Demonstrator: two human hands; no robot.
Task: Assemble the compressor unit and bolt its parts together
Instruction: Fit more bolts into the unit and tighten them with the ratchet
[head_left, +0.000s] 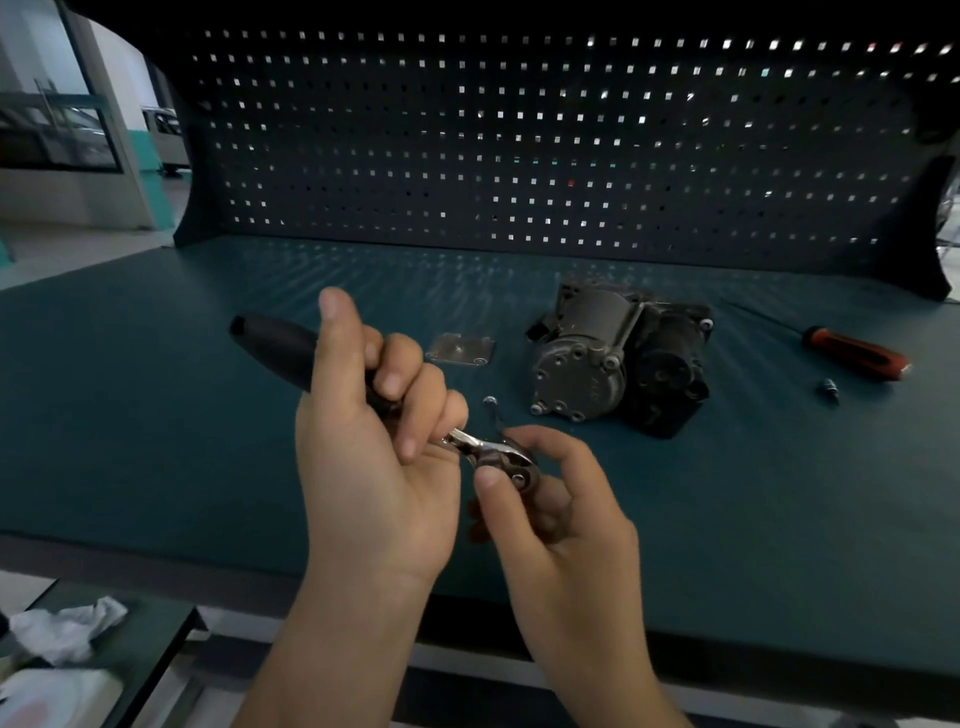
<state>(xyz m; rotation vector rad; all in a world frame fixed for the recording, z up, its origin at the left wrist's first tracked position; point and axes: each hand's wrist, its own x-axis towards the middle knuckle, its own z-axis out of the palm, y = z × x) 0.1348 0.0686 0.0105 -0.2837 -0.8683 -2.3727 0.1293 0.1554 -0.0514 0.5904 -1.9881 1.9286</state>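
Compressor unit (618, 358) sat on the green bench top (156, 415), right of centre and toward the far side, and neither of your hands was on it. At the near left, below the bench edge, lay a crumpled white rag (67, 626). Your left hand (374, 467) had its fingers curled round the black handle of a ratchet wrench (280, 348). The handle pointed far and left, and your thumb was raised. Just beyond your knuckles a small metal plate (460, 349) lay flat, with a single bolt (489, 401) between it and the wrench head. Your right hand (561, 519) pinched the wrench's metal head between thumb and fingers, above the bench. Right of the compressor unit lay a red-handled screwdriver (852, 353), with a small dark fitting (827, 387) just on its near side. Behind everything stood the perforated back panel (519, 145).
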